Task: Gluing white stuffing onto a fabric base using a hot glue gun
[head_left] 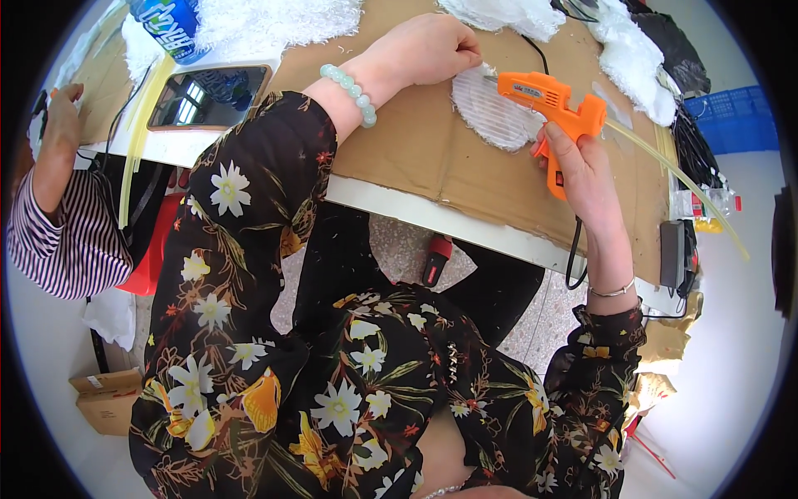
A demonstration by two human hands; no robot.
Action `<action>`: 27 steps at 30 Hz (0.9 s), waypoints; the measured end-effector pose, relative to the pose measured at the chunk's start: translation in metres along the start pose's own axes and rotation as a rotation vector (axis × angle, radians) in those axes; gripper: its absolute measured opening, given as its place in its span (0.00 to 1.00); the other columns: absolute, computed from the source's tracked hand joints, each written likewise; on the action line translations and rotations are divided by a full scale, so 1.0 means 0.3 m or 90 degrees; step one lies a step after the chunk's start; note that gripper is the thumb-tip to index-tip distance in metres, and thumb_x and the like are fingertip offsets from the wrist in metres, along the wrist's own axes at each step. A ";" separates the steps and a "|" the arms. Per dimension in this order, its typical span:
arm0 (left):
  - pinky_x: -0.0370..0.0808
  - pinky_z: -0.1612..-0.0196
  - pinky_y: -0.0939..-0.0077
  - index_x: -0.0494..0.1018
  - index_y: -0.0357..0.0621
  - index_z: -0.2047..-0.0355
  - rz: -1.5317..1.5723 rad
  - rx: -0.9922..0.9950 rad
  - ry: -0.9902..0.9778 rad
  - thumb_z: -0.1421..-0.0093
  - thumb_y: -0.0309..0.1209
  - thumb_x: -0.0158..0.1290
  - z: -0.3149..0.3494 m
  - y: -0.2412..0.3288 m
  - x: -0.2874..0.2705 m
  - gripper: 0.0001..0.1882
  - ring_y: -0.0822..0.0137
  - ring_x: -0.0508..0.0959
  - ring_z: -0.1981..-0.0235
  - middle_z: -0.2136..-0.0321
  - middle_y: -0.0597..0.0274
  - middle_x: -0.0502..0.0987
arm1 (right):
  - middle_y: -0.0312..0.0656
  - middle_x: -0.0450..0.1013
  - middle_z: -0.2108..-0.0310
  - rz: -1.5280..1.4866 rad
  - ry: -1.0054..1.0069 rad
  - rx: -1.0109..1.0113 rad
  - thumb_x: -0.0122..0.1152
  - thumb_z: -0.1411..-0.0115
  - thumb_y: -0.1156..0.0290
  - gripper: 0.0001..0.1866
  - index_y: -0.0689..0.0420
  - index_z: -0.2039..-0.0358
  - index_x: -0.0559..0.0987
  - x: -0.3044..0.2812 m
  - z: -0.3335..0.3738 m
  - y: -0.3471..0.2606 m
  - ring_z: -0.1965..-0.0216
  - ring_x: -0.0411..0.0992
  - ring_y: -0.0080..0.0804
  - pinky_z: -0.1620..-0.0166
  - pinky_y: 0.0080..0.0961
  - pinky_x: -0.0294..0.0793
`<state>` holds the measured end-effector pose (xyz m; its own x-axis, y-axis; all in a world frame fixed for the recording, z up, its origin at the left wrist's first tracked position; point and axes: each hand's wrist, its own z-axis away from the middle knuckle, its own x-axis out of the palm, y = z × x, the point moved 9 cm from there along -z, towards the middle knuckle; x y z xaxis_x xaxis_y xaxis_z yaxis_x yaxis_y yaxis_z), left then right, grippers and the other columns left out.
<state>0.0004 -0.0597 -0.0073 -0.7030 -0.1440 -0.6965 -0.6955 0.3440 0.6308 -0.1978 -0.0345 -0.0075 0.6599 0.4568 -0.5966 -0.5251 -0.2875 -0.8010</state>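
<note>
My right hand (582,170) is wrapped round the handle of an orange hot glue gun (544,90), whose nozzle points left. A long, pale yellowish glue stick (677,170) sticks out of its back end. Under the nozzle, a white ribbed, fluffy-edged oval piece (490,108) lies flat on brown cardboard (399,158). My left hand (432,51) is closed in a pinch at the upper left edge of that piece, close to the nozzle tip. What its fingertips hold is hidden.
White fluffy material (283,21) lies at the back, with more at the far right (636,62). On the left are a phone (208,98), a blue-labelled bottle (170,29) and yellowish glue sticks (137,150). A person in a striped sleeve (71,237) works there. A blue crate (736,119) stands right.
</note>
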 end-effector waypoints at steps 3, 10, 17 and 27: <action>0.72 0.68 0.71 0.77 0.36 0.67 -0.002 -0.009 -0.005 0.44 0.33 0.53 0.001 0.000 -0.001 0.12 0.63 0.76 0.75 0.78 0.54 0.77 | 0.33 0.70 0.75 0.006 0.003 -0.012 0.47 0.35 0.56 0.19 0.59 0.69 0.74 0.005 0.000 -0.014 0.73 0.66 0.18 0.69 0.18 0.65; 0.72 0.69 0.71 0.77 0.36 0.67 -0.016 -0.001 0.012 0.44 0.33 0.53 0.002 -0.003 -0.005 0.12 0.63 0.76 0.76 0.78 0.54 0.77 | 0.33 0.70 0.76 0.024 0.009 -0.027 0.47 0.35 0.57 0.18 0.60 0.70 0.74 0.012 0.001 -0.039 0.73 0.65 0.18 0.69 0.18 0.63; 0.72 0.68 0.71 0.77 0.36 0.68 -0.011 0.011 0.008 0.44 0.33 0.53 -0.001 -0.001 0.001 0.11 0.63 0.77 0.75 0.78 0.55 0.77 | 0.33 0.70 0.75 0.019 0.003 -0.037 0.48 0.35 0.58 0.17 0.60 0.68 0.74 0.010 0.007 -0.042 0.71 0.65 0.18 0.67 0.19 0.63; 0.74 0.66 0.66 0.79 0.41 0.68 -0.008 -0.004 -0.001 0.47 0.33 0.51 -0.004 -0.015 0.005 0.11 0.55 0.78 0.71 0.74 0.53 0.79 | 0.33 0.70 0.75 0.048 -0.045 -0.024 0.48 0.35 0.57 0.17 0.59 0.68 0.73 0.017 0.015 -0.033 0.72 0.64 0.18 0.67 0.19 0.63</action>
<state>0.0022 -0.0626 -0.0108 -0.6939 -0.1473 -0.7049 -0.7053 0.3366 0.6239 -0.1916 -0.0256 -0.0025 0.5784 0.4908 -0.6516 -0.5506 -0.3545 -0.7557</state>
